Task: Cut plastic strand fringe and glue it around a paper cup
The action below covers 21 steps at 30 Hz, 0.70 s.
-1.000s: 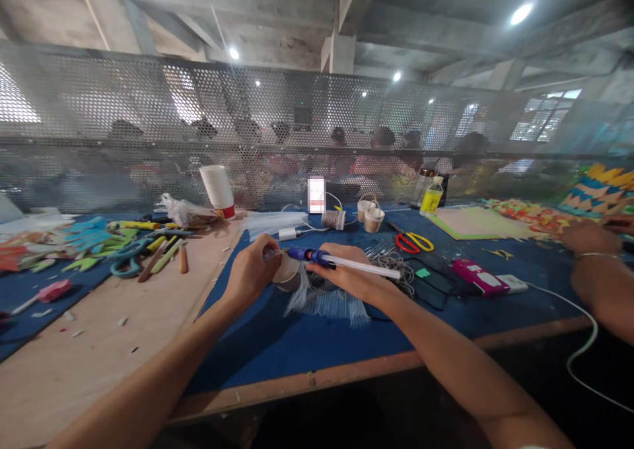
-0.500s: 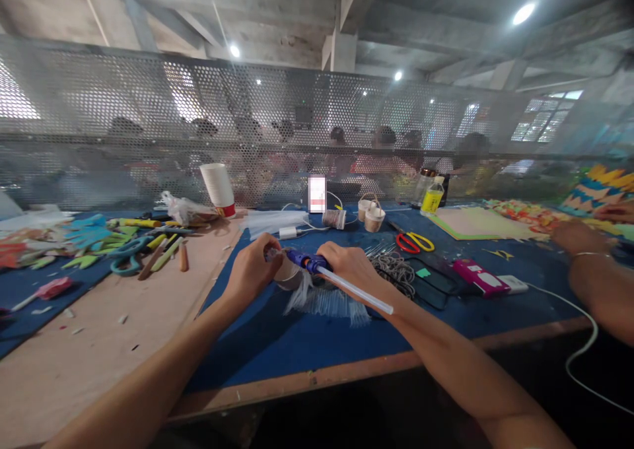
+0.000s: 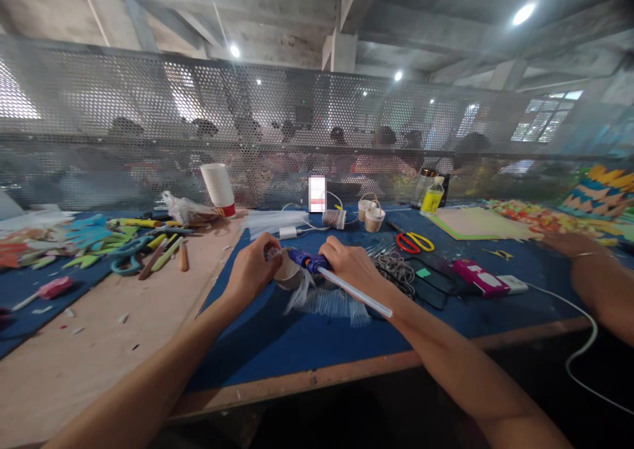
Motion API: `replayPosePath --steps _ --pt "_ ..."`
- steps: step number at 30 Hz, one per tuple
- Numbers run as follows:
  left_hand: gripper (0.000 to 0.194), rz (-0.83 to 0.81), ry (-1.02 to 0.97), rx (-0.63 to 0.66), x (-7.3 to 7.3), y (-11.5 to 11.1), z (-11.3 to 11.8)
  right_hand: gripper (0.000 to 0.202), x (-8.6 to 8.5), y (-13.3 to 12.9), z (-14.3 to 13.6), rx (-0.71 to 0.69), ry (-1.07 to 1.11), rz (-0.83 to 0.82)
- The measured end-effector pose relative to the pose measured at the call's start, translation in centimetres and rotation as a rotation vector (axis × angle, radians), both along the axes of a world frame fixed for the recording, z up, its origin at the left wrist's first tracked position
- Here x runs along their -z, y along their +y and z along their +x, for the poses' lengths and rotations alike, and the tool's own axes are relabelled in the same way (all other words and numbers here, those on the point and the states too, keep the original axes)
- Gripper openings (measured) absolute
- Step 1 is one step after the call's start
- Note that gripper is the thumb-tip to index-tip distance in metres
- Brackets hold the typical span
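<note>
My right hand [image 3: 349, 264] is wrapped round a blue hot glue gun [image 3: 303, 259]. From the gun's back end a clear glue stick [image 3: 354, 292] runs down over my right wrist. The gun's nozzle points left, close to the fingers of my left hand [image 3: 250, 271]. Those fingers are pinched on something small and whitish that I cannot make out. Just below the nozzle stands a small pale cup [image 3: 288, 277], partly hidden by my left hand. Clear thin plastic strips [image 3: 331, 305] lie spread on the blue mat beside it.
Coiled grey cord [image 3: 396, 271], red-and-yellow scissors [image 3: 415, 242] and a magenta box [image 3: 478, 277] lie right. Small handled cups [image 3: 374, 219] stand behind. Stacked paper cups [image 3: 218, 188] and teal-handled scissors [image 3: 129, 254] are left. A co-worker's arm [image 3: 599, 287] reaches in from the right.
My hands and the glue gun stay almost in place, with only a slight shift of the gun. The co-worker's hand at the right has moved a little to the left.
</note>
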<state>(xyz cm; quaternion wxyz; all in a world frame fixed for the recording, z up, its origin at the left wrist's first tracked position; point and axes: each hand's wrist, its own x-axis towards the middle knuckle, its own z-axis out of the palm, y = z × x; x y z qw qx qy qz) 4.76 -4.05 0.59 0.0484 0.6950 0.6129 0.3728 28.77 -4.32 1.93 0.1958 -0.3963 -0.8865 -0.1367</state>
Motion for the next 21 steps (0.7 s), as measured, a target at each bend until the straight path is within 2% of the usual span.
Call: replayPosePath --steps 21 --pt "0.017 -0.006 0.017 -0.015 0.1 0.2 -0.2 0.031 -1.2 -0.7 0.5 0.016 -0.03 -0.015"
